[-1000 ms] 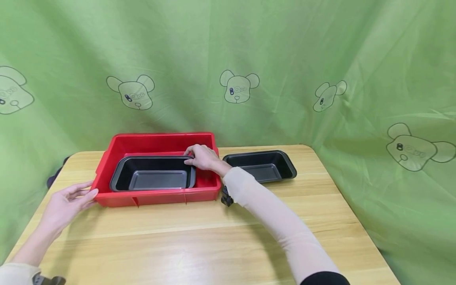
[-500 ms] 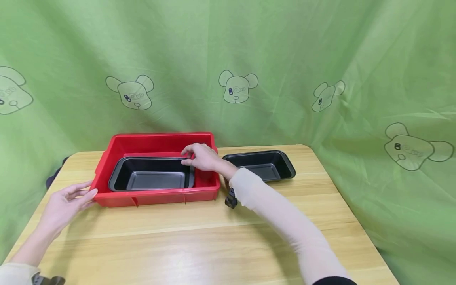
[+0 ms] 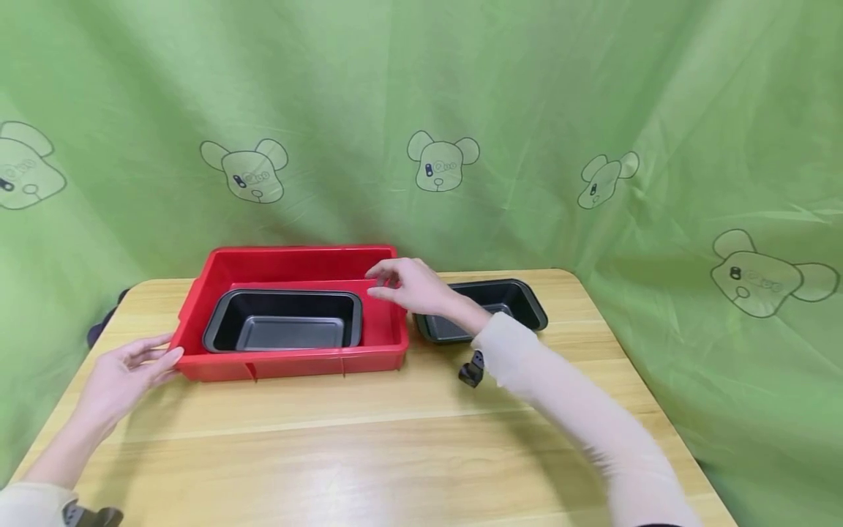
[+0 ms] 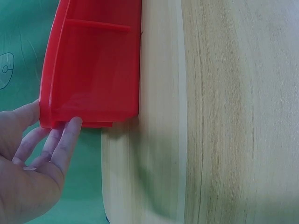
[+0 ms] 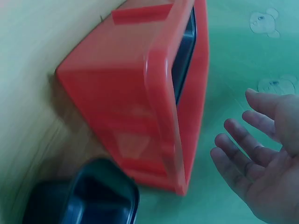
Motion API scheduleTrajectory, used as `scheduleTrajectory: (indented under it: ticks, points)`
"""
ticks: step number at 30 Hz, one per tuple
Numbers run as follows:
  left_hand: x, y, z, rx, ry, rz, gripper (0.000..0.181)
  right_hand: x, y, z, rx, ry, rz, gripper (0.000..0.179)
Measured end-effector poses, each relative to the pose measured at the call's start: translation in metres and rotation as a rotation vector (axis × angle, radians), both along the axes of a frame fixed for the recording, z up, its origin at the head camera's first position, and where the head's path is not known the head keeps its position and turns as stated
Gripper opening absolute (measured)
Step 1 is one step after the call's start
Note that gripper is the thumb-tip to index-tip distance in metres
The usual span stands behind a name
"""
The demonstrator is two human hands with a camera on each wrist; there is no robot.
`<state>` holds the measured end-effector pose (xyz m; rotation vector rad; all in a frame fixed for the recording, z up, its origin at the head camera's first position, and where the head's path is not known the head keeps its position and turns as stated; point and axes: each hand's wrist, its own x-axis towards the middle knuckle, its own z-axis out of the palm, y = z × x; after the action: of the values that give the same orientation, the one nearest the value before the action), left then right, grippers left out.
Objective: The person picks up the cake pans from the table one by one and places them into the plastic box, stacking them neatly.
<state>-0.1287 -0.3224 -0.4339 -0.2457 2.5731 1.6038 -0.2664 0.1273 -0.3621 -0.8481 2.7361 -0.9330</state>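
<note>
A red plastic bin (image 3: 290, 362) stands on the wooden table, and a black loaf pan (image 3: 290, 333) lies in it toward the left. At the bin's front left corner my left hand (image 3: 121, 377) holds the rim; in the left wrist view the thumb is against the rim and the fingers touch the end wall (image 4: 88, 93) from outside. My right hand (image 3: 418, 287) hovers above the bin's right end, apart from the pan. Its fingers are spread and relaxed around nothing, as the right wrist view shows. A second black loaf pan (image 3: 516, 301) sits right of the bin, partly hidden behind the right forearm.
A green curtain (image 3: 342, 95) printed with bear outlines hangs behind the table and along its sides. The wooden tabletop (image 3: 356, 454) extends in front of the bin. A dark object (image 3: 99, 329) shows beyond the table's left edge.
My right hand has let go of the rim of the pan in the bin and moved up and to the right. The left hand stays at the bin's corner.
</note>
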Motion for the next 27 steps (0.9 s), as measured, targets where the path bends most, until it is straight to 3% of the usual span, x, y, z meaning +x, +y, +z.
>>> scheduleTrajectory:
  ticks: [14, 21, 27]
  points:
    - [-0.002, -0.001, -0.001, 0.018, 0.011, 0.001, 0.077, -0.004, 0.075, 0.004, -0.023, 0.045, -0.067, 0.037]
    - [-0.004, 0.000, -0.003, 0.014, 0.018, 0.008, 0.077, -0.011, 0.115, -0.008, 0.024, 0.045, -0.080, 0.042]
    - [-0.003, -0.001, -0.002, 0.014, -0.001, 0.013, 0.078, -0.023, 0.151, -0.024, 0.038, 0.063, -0.141, 0.041]
